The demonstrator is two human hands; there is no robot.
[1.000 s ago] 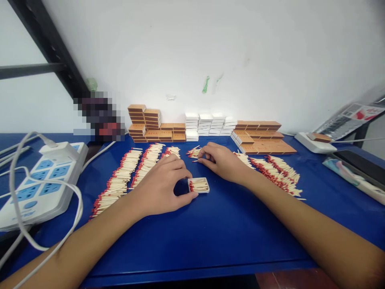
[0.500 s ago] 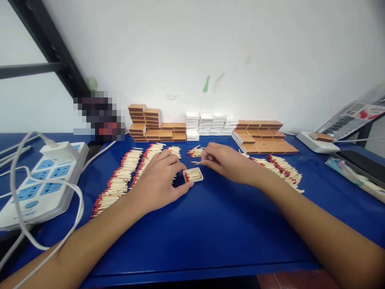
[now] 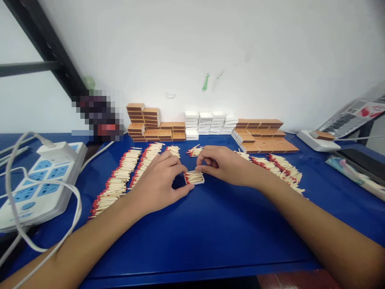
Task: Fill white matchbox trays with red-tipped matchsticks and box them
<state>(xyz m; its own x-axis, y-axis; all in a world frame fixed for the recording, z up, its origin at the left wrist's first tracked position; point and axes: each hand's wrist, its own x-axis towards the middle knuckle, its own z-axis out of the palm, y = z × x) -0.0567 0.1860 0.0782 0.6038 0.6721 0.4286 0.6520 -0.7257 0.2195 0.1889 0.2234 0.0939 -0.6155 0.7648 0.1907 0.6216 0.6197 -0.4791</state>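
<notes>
A small white matchbox tray (image 3: 199, 182) lies on the blue table, with several red-tipped matches (image 3: 192, 176) inside. My left hand (image 3: 162, 180) grips the tray's left end between thumb and fingers. At the tray's upper right edge, my right hand (image 3: 215, 163) pinches a match (image 3: 197, 171) just over the others; the fingers partly cover it. Just beyond the tray sits a small heap of loose matches (image 3: 195, 151). Long rows of matches (image 3: 122, 172) run along the left, partly behind my left hand, and more matches (image 3: 279, 170) lie right of my right wrist.
Stacked brown matchboxes (image 3: 150, 122) and white trays (image 3: 207, 122) stand along the wall, with more brown matchboxes (image 3: 267, 140) at the right. A power strip (image 3: 45, 176) with looped white cables is at the left. A dark phone (image 3: 361, 162) lies far right.
My right hand has moved slightly down and left, bringing the pinched match from beyond the tray to just over it. My left hand stays on the tray.
</notes>
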